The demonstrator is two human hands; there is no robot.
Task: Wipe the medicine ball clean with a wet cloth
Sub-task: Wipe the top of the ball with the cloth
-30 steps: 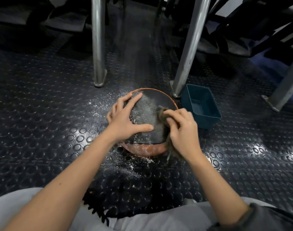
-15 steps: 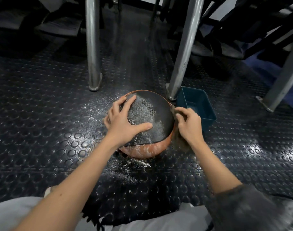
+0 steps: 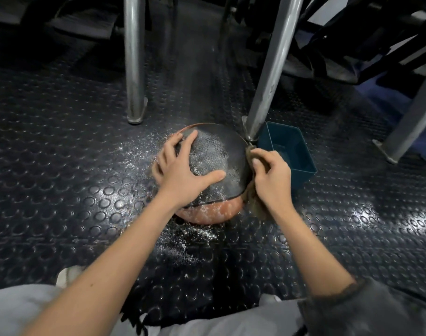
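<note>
The medicine ball [image 3: 216, 156], black on top with an orange lower band, sits on the studded rubber floor and is speckled with white powder. My left hand [image 3: 182, 173] lies spread over its left and top side, fingers straight, thumb reaching across the black panel. My right hand [image 3: 272, 178] grips a brownish cloth [image 3: 254, 204] and presses it against the ball's right flank. Most of the cloth is hidden under the hand; a frayed end hangs below the wrist.
A teal plastic tub [image 3: 291, 151] stands just right of the ball, touching a slanted metal leg [image 3: 270, 76]. Another steel post [image 3: 134, 59] rises behind the ball on the left, a third leg [image 3: 410, 124] at far right. White powder [image 3: 182, 241] is scattered on the floor.
My right hand has slid the cloth from the ball's top front over to its right side and slightly down. My left hand keeps its hold on the ball.
</note>
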